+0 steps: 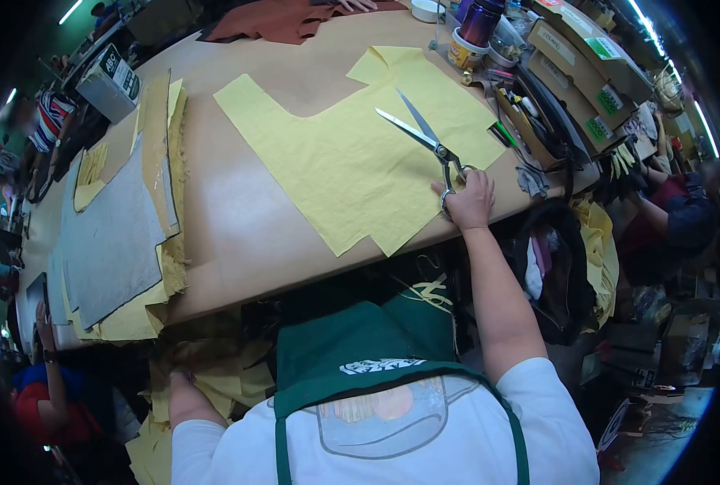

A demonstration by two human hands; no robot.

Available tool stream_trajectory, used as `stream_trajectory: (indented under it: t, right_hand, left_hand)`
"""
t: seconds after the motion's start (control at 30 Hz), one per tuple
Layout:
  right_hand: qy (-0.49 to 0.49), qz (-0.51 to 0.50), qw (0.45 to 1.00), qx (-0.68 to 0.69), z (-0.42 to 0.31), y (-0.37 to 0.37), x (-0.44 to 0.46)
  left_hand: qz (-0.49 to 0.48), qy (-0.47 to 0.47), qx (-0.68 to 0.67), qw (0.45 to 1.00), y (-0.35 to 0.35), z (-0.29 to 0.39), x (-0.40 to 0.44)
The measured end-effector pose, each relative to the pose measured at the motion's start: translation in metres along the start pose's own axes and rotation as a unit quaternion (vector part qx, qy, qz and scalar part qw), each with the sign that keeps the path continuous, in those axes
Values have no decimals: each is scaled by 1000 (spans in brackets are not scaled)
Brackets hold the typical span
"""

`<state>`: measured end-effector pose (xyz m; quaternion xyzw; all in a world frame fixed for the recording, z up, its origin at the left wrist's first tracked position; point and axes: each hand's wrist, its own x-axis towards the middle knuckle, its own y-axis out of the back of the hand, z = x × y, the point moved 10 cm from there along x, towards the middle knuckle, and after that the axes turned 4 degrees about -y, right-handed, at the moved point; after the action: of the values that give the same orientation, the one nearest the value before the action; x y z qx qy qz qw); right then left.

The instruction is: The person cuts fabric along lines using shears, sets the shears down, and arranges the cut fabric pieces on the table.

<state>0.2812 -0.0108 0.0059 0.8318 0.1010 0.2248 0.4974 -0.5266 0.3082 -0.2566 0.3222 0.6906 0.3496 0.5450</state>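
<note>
My right hand (470, 200) is closed round the handles of a large pair of metal scissors (424, 136). The blades are parted and point toward the upper left, over a yellow piece of cloth (319, 158) lying flat on the table. This piece has a notched, angular outline. Below the table's front edge, my left hand (183, 375) reaches down among yellow cloth pieces (222, 368). Its fingers are hidden there, so what they touch or hold cannot be made out.
Grey pattern sheets (113, 242) lie on stacked yellow cloth at the table's left. Cardboard boxes (586, 73), a purple bottle (481, 22) and a tub (466, 50) crowd the back right. Reddish-brown material (275, 20) lies at the far edge, under another person's hand (356, 4). Other people are on both sides.
</note>
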Motion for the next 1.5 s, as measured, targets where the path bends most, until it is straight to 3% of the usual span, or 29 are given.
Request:
stream_trajectory:
  t: [0.37,0.5,0.67,0.8,1.0,1.27,1.5]
  right_hand:
    - [47,53,997,13,-6,7,-1]
    - [10,0,1000,3,-2,1,2]
    - [17,-1,1000,7,-1,0,2]
    - [20,0,1000,6,-1,0,1]
    - [16,2,1000,15,1,1,2]
    - [45,17,999,4,-3,-1,5]
    - [69,23,996,-58,2,-11,9]
  left_hand:
    - [9,13,10,1000,0,14,-9]
    - [44,-6,27,999,6,34,-26]
    - [58,-165,18,984,-7,134,-90]
    - [-70,-318,-16,945,-64,255,-156]
    - [-131,-360,-44,923,-77,334,-173]
    - [-150,-252,-25,956,-94,286,-121]
    - [-286,-50,74,954,-192,128,-77]
